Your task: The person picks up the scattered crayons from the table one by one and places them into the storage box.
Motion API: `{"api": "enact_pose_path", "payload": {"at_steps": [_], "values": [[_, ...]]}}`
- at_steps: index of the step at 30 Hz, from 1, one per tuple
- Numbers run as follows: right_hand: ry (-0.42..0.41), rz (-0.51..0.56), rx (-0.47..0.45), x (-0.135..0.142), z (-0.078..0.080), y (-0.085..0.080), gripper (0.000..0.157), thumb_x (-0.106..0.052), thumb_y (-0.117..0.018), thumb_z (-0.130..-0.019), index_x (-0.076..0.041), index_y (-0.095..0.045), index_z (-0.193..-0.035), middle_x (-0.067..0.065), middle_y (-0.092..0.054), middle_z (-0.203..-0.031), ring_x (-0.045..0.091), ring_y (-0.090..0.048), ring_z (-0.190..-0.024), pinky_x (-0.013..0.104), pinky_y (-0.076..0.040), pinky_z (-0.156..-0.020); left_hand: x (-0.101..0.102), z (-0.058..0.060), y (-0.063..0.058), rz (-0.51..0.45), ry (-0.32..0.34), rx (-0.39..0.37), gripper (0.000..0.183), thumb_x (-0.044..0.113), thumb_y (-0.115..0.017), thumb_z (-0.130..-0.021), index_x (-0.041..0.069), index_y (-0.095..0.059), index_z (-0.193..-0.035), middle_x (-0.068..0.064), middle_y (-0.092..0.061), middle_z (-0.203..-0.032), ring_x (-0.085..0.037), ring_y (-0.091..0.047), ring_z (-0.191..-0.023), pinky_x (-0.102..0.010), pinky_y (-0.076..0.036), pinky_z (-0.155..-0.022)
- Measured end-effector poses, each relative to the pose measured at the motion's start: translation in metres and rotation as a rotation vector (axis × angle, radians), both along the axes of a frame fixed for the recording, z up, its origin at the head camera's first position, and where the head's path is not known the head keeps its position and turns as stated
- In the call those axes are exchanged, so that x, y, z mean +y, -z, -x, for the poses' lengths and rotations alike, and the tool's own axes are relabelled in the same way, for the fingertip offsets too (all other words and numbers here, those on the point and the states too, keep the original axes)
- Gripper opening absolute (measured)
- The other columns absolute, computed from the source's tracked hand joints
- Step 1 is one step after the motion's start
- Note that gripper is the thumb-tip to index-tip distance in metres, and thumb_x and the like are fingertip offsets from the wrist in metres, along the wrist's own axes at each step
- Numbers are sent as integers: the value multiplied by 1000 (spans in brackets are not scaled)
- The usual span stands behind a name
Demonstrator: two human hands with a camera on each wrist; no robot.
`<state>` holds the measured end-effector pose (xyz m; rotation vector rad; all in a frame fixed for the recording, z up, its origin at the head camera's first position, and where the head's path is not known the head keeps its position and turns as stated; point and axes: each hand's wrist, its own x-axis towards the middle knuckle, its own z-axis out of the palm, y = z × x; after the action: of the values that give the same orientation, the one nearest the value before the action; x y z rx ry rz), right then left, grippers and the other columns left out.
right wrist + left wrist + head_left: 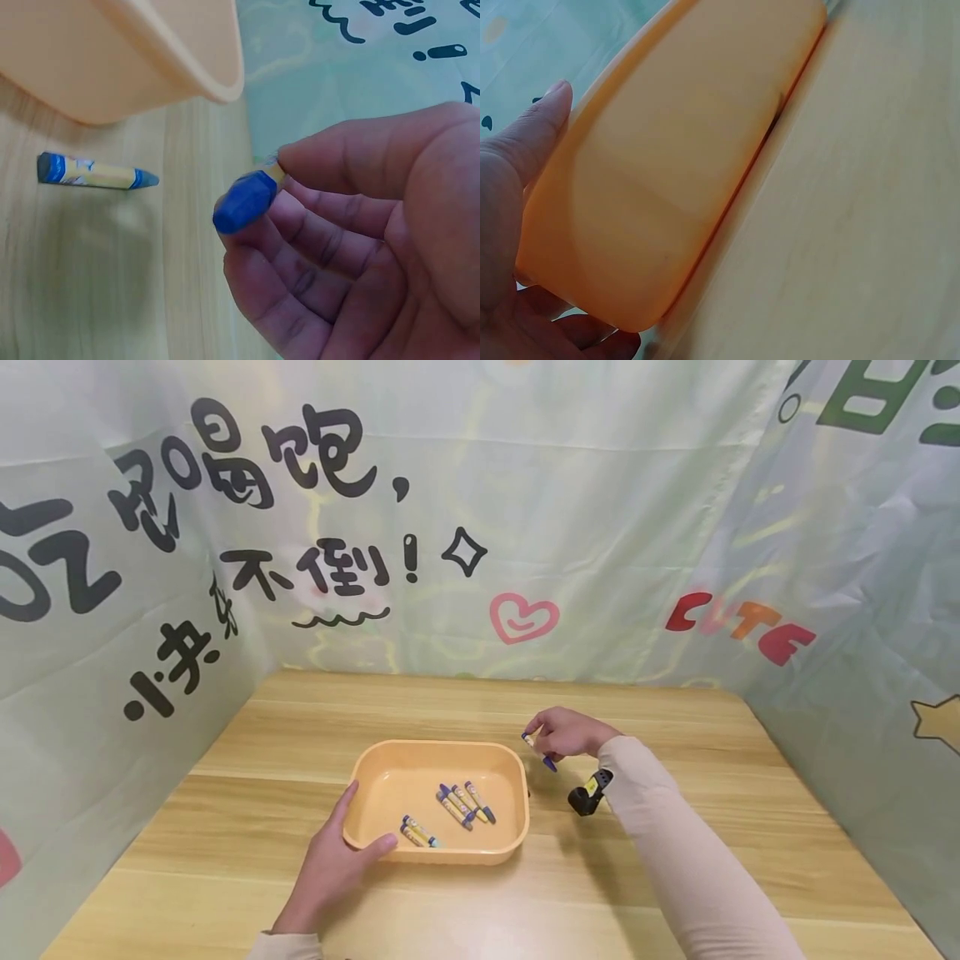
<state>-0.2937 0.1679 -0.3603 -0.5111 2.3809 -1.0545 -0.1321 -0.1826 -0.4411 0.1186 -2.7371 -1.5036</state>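
Observation:
A peach-orange plastic basin (435,857) stands on the wooden table with several paper-wrapped crayons (455,810) lying inside. My left hand (337,852) grips its near-left corner, thumb over the front rim and fingers round the left side; the left wrist view shows the fingertips (619,346) curled at the corner. Beyond the basin's right side, my right hand (572,732) pinches a blue crayon (246,201) between thumb and fingers, above the table. Another blue crayon (97,172) lies on the table close to the basin's outer wall; in the head view the basin hides most of it.
The wooden table (645,877) reaches back to printed cloth walls (585,510) at the rear and both sides. A black and yellow device (590,792) sits at my right wrist, low over the table.

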Motion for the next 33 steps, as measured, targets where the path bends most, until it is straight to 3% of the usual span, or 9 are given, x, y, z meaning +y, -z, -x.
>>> {"api": "enact_pose_path", "payload": {"at_steps": [10,17,22,28,33], "values": [[-9,10,-8,-15,-3,-12,35,-1,-54,-91,10,-52,-123,23,-63,-91,16,-59,-65,30,-54,-67,-1,0,-1,20,6,10,107,44,-80,-78,14,-14,-157,-31,-31,-148,-50,-40,-128,-60,-30,-105],[1,47,-24,-30,-5,-14,35,-1,-56,-91,9,-53,-124,16,-60,-92,21,-64,-69,34,-57,-69,-1,0,0,17,6,7,107,43,-80,-78,14,-13,-157,-33,-32,-147,-50,-43,-126,-61,-32,-104],[-17,53,-38,-42,-8,-17,35,-1,-56,-92,9,-51,-125,24,-64,-97,27,-67,-74,35,-57,-70,-1,1,0,11,6,4,107,44,-80,-77,14,-14,-157,-32,-34,-147,-49,-46,-124,-59,-34,-103],[-70,37,-74,-56,-10,-13,30,1,-54,-92,8,-53,-121,28,-65,-94,16,-61,-61,32,-56,-66,-2,2,-1,5,10,8,107,45,-79,-78,14,-14,-157,-32,-34,-147,-48,-47,-123,-58,-34,-103],[-89,36,-85,-69,-14,-4,23,4,-56,-91,8,-57,-114,17,-64,-90,15,-62,-65,32,-57,-68,-2,1,0,5,9,2,107,45,-79,-78,12,-14,-156,-32,-34,-147,-48,-46,-124,-58,-34,-104]]}}
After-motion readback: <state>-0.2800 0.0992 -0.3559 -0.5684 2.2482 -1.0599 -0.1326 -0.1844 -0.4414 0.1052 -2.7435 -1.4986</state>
